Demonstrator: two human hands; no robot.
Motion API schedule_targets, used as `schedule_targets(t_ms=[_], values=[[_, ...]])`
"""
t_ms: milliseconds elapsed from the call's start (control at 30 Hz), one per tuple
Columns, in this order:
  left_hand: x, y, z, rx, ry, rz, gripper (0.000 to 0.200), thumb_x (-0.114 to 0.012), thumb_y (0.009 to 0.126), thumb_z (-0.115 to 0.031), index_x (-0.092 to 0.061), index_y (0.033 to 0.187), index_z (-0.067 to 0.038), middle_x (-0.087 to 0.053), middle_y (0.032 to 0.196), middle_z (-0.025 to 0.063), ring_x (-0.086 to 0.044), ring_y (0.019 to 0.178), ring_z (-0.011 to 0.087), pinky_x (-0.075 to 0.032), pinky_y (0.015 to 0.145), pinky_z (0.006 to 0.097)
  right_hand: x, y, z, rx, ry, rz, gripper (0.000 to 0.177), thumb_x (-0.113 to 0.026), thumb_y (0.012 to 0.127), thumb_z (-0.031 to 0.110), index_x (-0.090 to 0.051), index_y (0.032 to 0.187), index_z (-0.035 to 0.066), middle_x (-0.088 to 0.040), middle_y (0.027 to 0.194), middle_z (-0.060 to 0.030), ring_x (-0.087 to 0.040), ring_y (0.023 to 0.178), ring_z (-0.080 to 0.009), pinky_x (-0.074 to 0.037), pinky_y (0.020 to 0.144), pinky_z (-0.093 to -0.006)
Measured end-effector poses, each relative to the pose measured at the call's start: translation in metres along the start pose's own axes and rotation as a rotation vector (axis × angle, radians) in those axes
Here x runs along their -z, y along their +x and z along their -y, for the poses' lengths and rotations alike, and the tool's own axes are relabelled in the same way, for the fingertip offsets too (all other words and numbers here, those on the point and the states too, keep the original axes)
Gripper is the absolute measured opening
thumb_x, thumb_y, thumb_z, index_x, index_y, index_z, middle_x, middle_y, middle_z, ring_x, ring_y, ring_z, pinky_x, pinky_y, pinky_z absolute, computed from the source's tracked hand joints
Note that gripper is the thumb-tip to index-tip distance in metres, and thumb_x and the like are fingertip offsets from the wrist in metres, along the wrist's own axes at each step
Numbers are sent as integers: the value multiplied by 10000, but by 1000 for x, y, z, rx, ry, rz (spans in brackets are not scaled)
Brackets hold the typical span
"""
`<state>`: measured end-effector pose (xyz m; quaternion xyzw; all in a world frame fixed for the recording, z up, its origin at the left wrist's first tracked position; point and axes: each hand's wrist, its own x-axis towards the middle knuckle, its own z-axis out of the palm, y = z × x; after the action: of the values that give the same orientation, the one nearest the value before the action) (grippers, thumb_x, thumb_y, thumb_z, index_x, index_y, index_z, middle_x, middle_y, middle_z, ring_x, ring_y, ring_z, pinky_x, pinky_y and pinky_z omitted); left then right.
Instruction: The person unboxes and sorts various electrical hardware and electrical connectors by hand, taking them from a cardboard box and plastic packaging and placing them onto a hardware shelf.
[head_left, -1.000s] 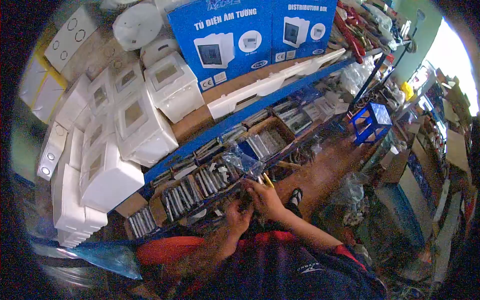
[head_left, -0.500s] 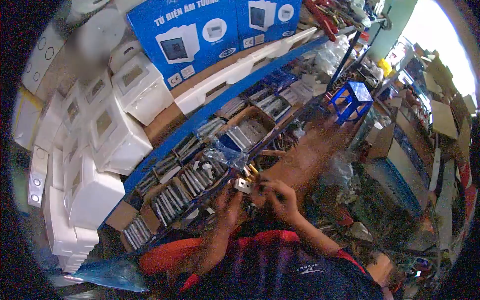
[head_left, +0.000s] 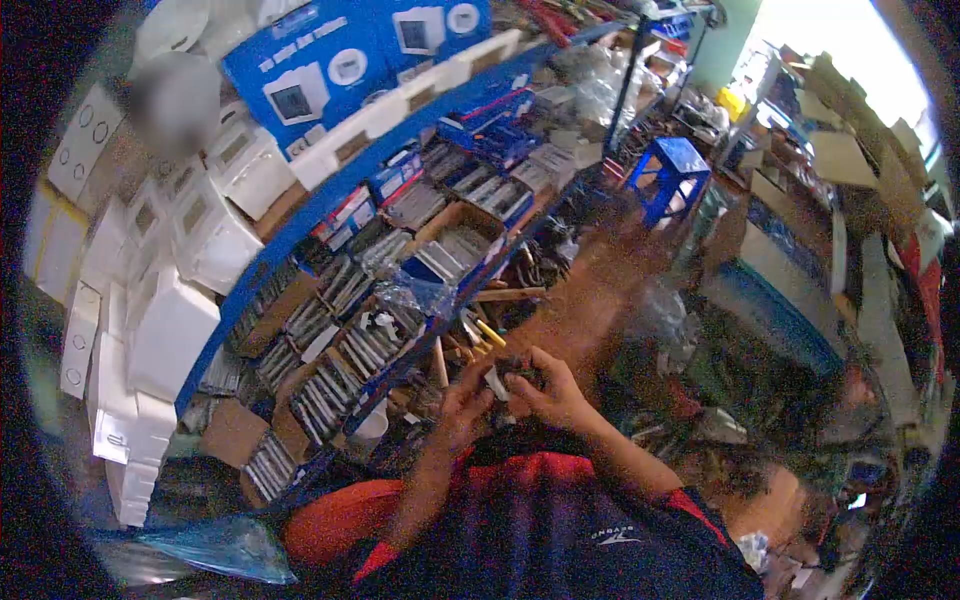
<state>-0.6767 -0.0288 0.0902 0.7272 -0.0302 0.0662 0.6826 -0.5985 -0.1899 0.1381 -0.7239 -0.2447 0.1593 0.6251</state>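
Note:
Close together in front of my chest are my left hand (head_left: 466, 402) and my right hand (head_left: 552, 392). A small whitish piece (head_left: 496, 384) sits between them, its outer end against my left fingers, which are closed on it. My right hand is closed too, thumb and fingers bent toward a dark, blurred part beside the piece. What that dark part is cannot be made out. Just beyond the hands, yellow-handled tools (head_left: 490, 334) stick up at the shelf edge.
Boxes of flat packaged parts (head_left: 320, 402) fill the shelf at left. White electrical enclosures (head_left: 172, 335) are stacked on the far left, near a blue printed carton (head_left: 300, 90). A blue stool (head_left: 672, 172) stands ahead on the brown floor (head_left: 590, 290). Cardboard boxes (head_left: 775, 285) crowd the right.
The view has tilted, showing more of the shelf. The whitish piece, earlier square-faced with holes, now appears turned and mostly covered. My right hand has come closer to my left.

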Motion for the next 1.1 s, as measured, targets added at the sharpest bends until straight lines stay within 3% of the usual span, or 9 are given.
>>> schedule_targets(t_ms=[100,167,333,467,600,700,767,900,1100], values=[[-22,-15,3,494,-933,-19,390,-531,874,-97,-459,1243,7,-551,1145,79,-537,1039,189,-441,902,337,3,-33,-7,-19,-97,-208,262,-608,827,109,-560,1061,0,-628,934,-83,-572,865,-142,-456,762,-280],[-38,-35,2,466,-937,74,389,-539,870,-93,-461,1237,9,-556,1134,81,-540,1037,195,-447,897,338,3,-60,-30,4,-153,-359,198,-624,819,110,-572,981,11,-616,822,-54,-541,746,-99,-450,675,-254],[-85,-71,10,395,-894,0,394,-602,837,-165,-483,1191,-40,-592,1051,121,-606,913,258,-546,730,380,23,-141,-25,-93,165,-384,220,-568,852,97,-556,1054,11,-608,863,-21,-537,744,-101,-447,670,-245],[-96,-88,21,462,-886,-60,366,-571,862,-185,-482,1188,-44,-581,1079,117,-603,918,241,-545,739,366,34,-165,-35,-189,517,-191,323,-551,854,87,-511,1166,10,-600,1085,-87,-542,1007,-153,-423,889,-309],[-95,-74,-39,583,-624,-84,361,-534,893,-193,-484,1201,-13,-546,1153,102,-535,1043,222,-429,887,346,12,-144,-8,-70,283,-80,416,-571,850,94,-440,1241,41,-544,1158,-109,-497,1090,-176,-394,942,-309],[-78,-52,-13,373,-152,-73,368,-494,913,-198,-479,1221,1,-523,1203,106,-494,1123,237,-360,970,341,7,-113,-15,-28,202,-121,411,-614,817,90,-469,1199,45,-563,1042,-59,-543,876,-126,-459,733,-262],[-67,-40,14,246,32,-108,377,-471,919,-199,-468,1241,-2,-517,1217,112,-492,1129,250,-356,969,343,13,-84,-24,-111,150,-11,469,-645,803,110,-448,1224,44,-544,1146,-91,-516,1028,-165,-420,869,-304],[-39,11,20,197,-85,-66,407,-451,918,-180,-430,1288,-14,-512,1222,109,-488,1127,232,-365,959,341,7,-28,-27,27,109,-104,361,-651,812,156,-494,1111,29,-598,920,-59,-551,847,-116,-456,734,-264],[-7,91,-25,341,-41,105,458,-563,868,-157,-424,1278,-5,-583,1062,80,-550,987,139,-444,848,284,27,43,-55,-273,229,-165,303,-549,899,222,-541,1100,-6,-624,977,-84,-566,850,-150,-462,770,-306]])
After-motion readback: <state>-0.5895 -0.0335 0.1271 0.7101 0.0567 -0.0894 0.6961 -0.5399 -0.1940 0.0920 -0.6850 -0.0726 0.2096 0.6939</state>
